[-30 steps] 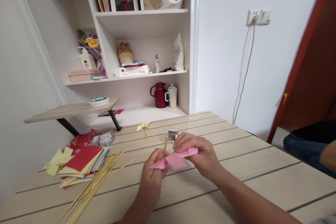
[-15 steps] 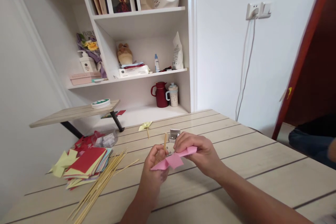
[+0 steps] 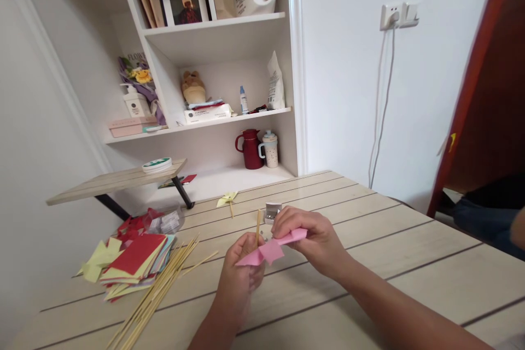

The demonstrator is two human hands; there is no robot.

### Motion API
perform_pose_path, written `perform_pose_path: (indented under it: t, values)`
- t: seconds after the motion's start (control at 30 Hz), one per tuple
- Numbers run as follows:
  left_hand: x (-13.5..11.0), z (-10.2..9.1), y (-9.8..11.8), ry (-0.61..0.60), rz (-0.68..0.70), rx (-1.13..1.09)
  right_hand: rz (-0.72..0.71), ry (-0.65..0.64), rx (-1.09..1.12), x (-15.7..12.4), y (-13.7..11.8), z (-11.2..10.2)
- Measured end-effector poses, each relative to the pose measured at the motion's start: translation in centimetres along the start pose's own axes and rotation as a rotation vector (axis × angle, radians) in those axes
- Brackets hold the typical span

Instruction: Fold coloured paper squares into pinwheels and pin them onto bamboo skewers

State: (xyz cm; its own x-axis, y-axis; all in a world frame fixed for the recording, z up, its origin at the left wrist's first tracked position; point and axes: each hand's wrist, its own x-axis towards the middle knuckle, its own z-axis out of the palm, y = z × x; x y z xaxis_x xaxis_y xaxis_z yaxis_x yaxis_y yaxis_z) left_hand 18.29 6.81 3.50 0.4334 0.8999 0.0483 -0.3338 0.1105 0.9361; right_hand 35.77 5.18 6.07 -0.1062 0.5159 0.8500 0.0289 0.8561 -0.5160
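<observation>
A pink paper pinwheel (image 3: 270, 251) is held between my two hands above the table. My left hand (image 3: 241, 262) is closed round a short wooden stick (image 3: 258, 225) that points up, and it also touches the pinwheel's left side. With bent fingers, my right hand (image 3: 309, 235) pinches the pinwheel's upper right blade. Just behind my hands stands a small open box (image 3: 273, 212) with tiny shiny pieces in it. A few small bits lie in front of the box, partly hidden by my fingers.
Thin wooden sticks (image 3: 159, 290) lie in a bundle at the left, beside a stack of coloured paper (image 3: 135, 257). A yellow pinwheel (image 3: 227, 199) lies farther back. A raised wooden stand (image 3: 118, 178) stands at the back left. A person's leg (image 3: 484, 224) shows at the far right.
My hands hold nearly the same pose on the pink pinwheel and stick. The camera view has shifted slightly; nothing else has clearly moved.
</observation>
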Motion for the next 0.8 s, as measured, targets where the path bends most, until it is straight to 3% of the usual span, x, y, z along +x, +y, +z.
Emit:
perform_pose_path:
  t: [0.27,0.5,0.8]
  values:
    - [0.08,0.01,-0.15,0.036,0.021,0.073,0.017,-0.007,-0.023,-0.05,0.02,-0.2]
    - [-0.16,0.49,0.03,0.153,0.155,0.234,-0.01,0.029,-0.049,-0.05,0.2,-0.21]
    - [-0.28,-0.04,-0.55,0.206,0.344,0.378,-0.097,-0.012,-0.095,-0.06,-0.01,-0.08]
